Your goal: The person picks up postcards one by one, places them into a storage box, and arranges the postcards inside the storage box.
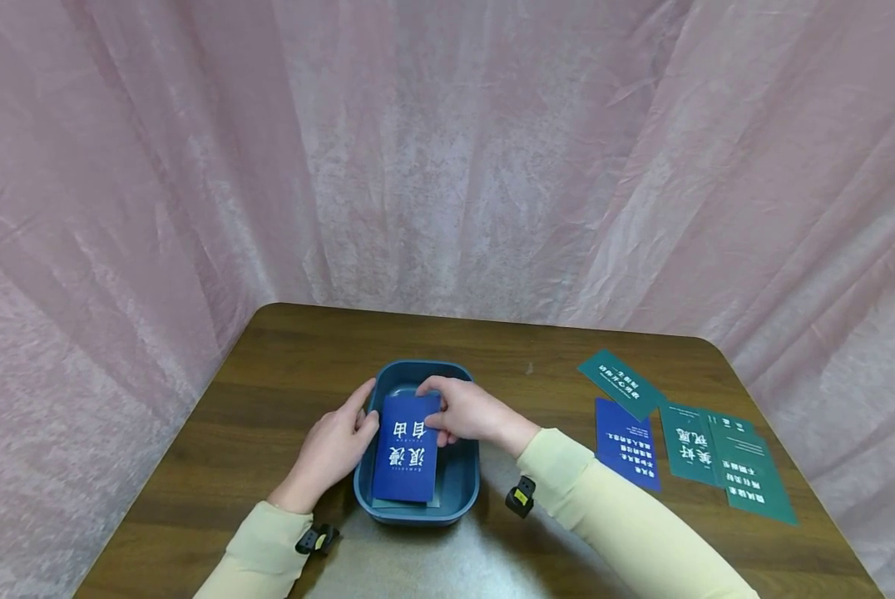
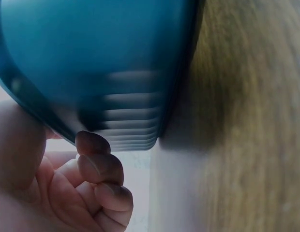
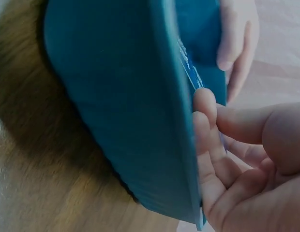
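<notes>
A dark blue-green plastic box (image 1: 458, 487) sits on the table in the head view, its ribbed outer wall (image 2: 130, 113) close up in the left wrist view. Inside it lies a blue card (image 1: 405, 478) with white characters, over a paler sheet at the bottom. My left hand (image 1: 335, 445) holds the box at its left rim, index finger stretched toward the far corner and the other fingers curled against the outside. My right hand (image 1: 466, 412) reaches over the right rim and pinches the blue card near its upper right edge, thumb against fingertips.
On the right of the wooden table (image 1: 268, 391) lie a slanted green card (image 1: 621, 383), another blue card (image 1: 627, 449) partly under it, and overlapping green cards (image 1: 690, 445) near the right edge. A pink curtain (image 1: 447, 166) hangs behind the table.
</notes>
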Demonstrator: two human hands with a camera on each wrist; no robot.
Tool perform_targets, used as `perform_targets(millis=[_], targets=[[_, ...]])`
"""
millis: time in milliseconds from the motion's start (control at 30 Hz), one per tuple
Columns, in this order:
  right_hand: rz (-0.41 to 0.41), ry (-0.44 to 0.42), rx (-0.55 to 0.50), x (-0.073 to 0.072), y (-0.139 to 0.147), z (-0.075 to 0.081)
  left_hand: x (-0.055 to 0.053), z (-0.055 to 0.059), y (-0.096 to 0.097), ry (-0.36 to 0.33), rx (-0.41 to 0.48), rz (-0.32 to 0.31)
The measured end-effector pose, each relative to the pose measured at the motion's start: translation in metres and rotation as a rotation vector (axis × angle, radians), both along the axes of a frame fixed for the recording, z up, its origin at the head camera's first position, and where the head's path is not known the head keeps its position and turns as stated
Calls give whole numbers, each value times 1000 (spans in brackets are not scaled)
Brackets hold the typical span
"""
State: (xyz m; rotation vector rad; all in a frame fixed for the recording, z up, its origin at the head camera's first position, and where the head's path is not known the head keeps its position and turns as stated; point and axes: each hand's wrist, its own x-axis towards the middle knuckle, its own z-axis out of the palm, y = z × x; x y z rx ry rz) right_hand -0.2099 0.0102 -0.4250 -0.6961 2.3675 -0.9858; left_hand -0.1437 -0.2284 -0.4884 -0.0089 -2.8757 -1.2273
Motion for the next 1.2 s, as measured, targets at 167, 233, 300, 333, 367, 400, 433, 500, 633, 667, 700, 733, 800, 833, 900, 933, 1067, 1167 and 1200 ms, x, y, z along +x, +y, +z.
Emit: perform_targets(millis=[167,233,300,333,367,400,433,500,633,667,700,733,800,833,900,933,1067,1167,1200], targets=[[22,188,163,6,-10,-4,0,1,-1,-3,2,-3],[29,272,234,8,-13,-6,0,1,-1,-10,3,-2],[34,341,289,10,-16,-9,0,1,0,-11,-2,-1],[36,367,306,10,-17,-11,-1,0,0,-7,-7,0],[35,375,316,10,-17,-12,-1,0,0,-1,-13,0],[33,379,323,10,-18,-14,-2,-1,0,5,-18,-1],[31,381,329,10,-19,-15,-2,-1,0,11,-23,-1],[28,383,340,10,-20,-16,-2,-2,0,25,-31,-2],[35,389,370,10,-23,-16,-2,-3,0,32,-27,-5],[38,393,379,10,-24,-16,-2,-3,0,35,-27,-4],[41,395,389,10,-25,-17,-2,-3,0,38,-27,-4],[42,398,401,10,-26,-17,-2,-4,0,40,-27,-4],[45,405,429,9,-28,-18,-2,-4,0,43,-27,-3],[47,410,446,9,-29,-18,-2,-4,0,44,-27,-3],[50,415,476,9,-31,-20,-2,-5,0,44,-27,-1],[53,419,489,9,-32,-20,-2,-5,0,42,-26,-1],[60,415,517,8,-35,-21,-2,-5,0,38,-26,-2],[66,431,525,3,-35,-29,-2,-5,-1,39,-20,-3],[65,432,527,3,-36,-29,-1,-5,-1,39,-18,-3]])
